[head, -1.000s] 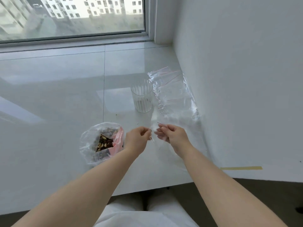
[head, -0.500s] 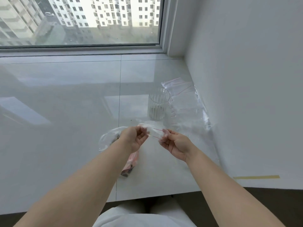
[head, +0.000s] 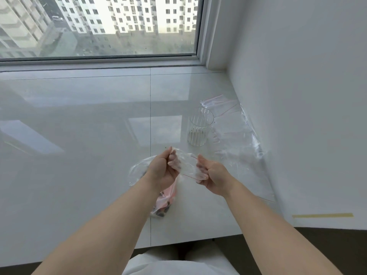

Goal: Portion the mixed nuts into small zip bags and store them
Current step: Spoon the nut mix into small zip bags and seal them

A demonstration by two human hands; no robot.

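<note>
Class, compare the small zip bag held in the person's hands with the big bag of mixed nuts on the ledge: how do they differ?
The small zip bag is lifted, pinched between left hand and right hand; the nut bag lies on the ledge. The small zip bag looks empty; the nut bag holds nuts and looks larger. Both are clear plastic.

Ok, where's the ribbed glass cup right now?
In the head view the ribbed glass cup stands upright on the white sill, right of centre, just beyond the hands, with the pile of empty zip bags beside it on its right toward the wall.
</note>
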